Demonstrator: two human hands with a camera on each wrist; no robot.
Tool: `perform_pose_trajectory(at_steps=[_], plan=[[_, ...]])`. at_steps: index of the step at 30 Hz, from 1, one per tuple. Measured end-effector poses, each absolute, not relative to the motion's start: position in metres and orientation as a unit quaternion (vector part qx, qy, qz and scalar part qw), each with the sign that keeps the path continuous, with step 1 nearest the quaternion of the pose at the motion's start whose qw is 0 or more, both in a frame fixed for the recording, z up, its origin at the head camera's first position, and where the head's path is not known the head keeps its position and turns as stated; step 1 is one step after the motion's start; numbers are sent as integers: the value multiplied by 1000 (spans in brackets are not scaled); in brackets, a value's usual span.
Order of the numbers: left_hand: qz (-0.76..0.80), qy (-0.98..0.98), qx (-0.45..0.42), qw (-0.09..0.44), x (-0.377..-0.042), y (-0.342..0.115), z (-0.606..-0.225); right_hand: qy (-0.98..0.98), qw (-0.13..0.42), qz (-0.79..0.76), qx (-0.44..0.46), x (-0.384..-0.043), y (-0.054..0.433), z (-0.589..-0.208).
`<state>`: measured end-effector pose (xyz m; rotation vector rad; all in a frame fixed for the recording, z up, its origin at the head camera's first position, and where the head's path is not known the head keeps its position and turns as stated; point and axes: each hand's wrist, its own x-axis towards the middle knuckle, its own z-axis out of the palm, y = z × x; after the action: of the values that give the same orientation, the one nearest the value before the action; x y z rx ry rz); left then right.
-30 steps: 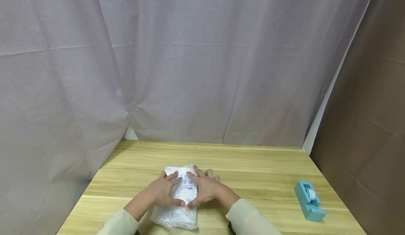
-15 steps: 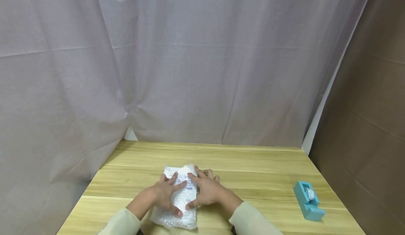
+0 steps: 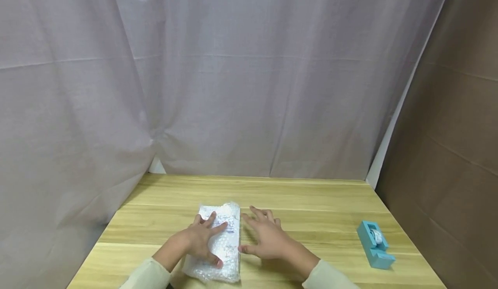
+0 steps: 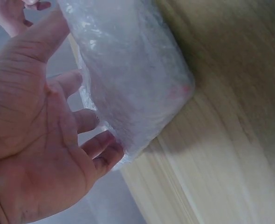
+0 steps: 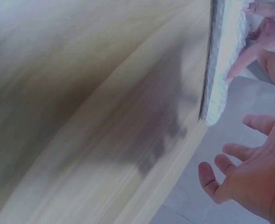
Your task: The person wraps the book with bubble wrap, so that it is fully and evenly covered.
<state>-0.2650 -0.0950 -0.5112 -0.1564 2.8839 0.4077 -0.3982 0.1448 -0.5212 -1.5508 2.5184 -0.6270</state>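
A flat, box-shaped packet wrapped in bubble wrap (image 3: 227,248) lies on the table, with dark print showing through its top. My left hand (image 3: 200,241) rests on it with fingers and thumb spread; in the left wrist view its fingertips touch the bubble wrap (image 4: 128,70). Just right of the packet, my right hand (image 3: 266,237) hovers with loosely bent fingers, holding nothing. A narrow strip of table separates it from the packet in the right wrist view, where the wrapped edge (image 5: 219,70) stands beyond the right hand (image 5: 254,172).
A light blue tape dispenser (image 3: 375,246) with a roll of tape stands on the right side of the wooden table (image 3: 311,211). Grey curtains (image 3: 233,107) hang behind and to the left, and a brown curtain (image 3: 447,150) on the right.
My right hand has come off the packet and moved right. The left hand's fingers have spread and its thumb has shifted down the packet. The packet stays in place.
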Motion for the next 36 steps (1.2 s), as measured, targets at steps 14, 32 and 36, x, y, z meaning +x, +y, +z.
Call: perform_pose_trajectory(at_steps=[14, 32, 36], plan=[[149, 984, -40, 91, -266, -97, -514, 851, -1, -221, -476, -394, 188, -512], [161, 983, -39, 84, -266, -96, -513, 896, -25, -211, -389, -403, 255, -507], [169, 981, -39, 84, -263, -98, -514, 909, -21, -195, -369, -402, 270, -509]])
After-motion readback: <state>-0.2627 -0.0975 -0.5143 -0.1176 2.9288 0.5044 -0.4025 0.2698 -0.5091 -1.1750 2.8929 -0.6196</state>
